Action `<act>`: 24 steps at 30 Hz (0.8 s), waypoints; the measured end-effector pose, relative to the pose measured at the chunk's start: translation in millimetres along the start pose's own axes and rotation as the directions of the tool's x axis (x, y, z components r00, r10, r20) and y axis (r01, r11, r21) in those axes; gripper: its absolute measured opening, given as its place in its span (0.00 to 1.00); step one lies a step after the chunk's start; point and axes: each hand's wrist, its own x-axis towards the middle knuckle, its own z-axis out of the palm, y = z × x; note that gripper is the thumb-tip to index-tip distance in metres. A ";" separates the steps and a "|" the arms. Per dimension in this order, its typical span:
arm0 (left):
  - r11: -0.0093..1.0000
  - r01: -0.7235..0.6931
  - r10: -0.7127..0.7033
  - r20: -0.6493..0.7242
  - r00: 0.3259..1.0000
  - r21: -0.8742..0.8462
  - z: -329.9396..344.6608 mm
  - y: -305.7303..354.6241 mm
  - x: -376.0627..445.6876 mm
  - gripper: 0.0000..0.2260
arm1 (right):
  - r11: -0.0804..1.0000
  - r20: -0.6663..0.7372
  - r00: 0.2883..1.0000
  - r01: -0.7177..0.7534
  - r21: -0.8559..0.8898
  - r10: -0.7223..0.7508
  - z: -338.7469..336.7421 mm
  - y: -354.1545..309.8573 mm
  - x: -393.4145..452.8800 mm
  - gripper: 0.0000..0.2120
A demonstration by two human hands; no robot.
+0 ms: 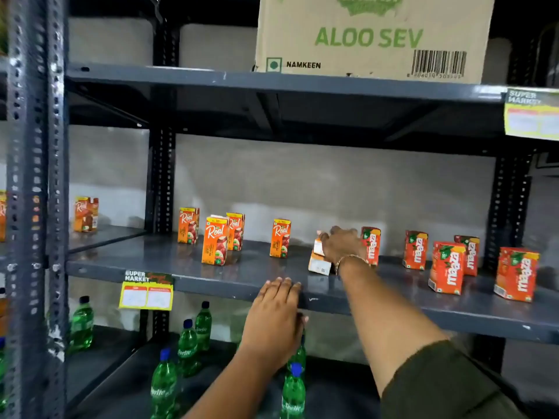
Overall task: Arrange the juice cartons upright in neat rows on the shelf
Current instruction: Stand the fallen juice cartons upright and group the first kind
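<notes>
Shelving (211, 285) of grey slotted steel fills the view, with a big cardboard box (375, 37) on the tier above and green bottles (187, 346) below. Along the middle tier stand 4 orange cartons (215, 241) at left and 5 red cartons (447, 267) at right, upright but scattered. Between them the right hand (340, 246) closes over a tipped carton (319, 258), its long axis leaning, pale underside toward the camera. Judging by the closeness, righting it carelessly could knock the red carton (371, 244) touching the knuckles. The left hand (273, 322) lies flat, open and empty, on the shelf lip.
</notes>
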 end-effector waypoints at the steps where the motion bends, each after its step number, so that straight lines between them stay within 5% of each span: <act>1: 1.000 0.012 -0.012 0.002 1.000 -0.006 2.5 -0.1 -0.3 0.28 | 0.998 -0.044 0.998 -0.055 0.013 0.055 1.5 -0.6 -3.4 0.32; 5: 1.000 0.000 0.002 -0.066 0.998 0.025 12.3 -4.5 1.7 0.26 | 0.939 -0.053 0.955 -0.277 0.202 0.293 9.9 2.3 -7.8 0.40; 10: 1.000 -0.008 0.012 -0.153 0.988 0.027 17.2 -7.9 6.4 0.23 | 0.911 0.081 0.953 -0.301 0.280 0.290 0.7 0.5 2.5 0.27; 17: 0.999 -0.020 0.014 -0.180 0.984 -0.034 10.5 -4.5 9.0 0.26 | 0.761 0.081 0.963 -0.252 0.599 0.255 -29.1 10.9 -4.2 0.11; 20: 0.999 0.003 -0.012 -0.178 0.984 -0.048 11.2 -3.5 9.6 0.25 | 0.566 0.316 0.920 -0.392 0.725 0.232 -40.7 20.7 4.2 0.09; 24: 0.999 0.028 -0.035 -0.182 0.983 -0.042 12.7 -2.6 8.1 0.24 | 0.486 0.465 0.856 -0.513 0.707 0.227 -51.8 24.0 -9.0 0.10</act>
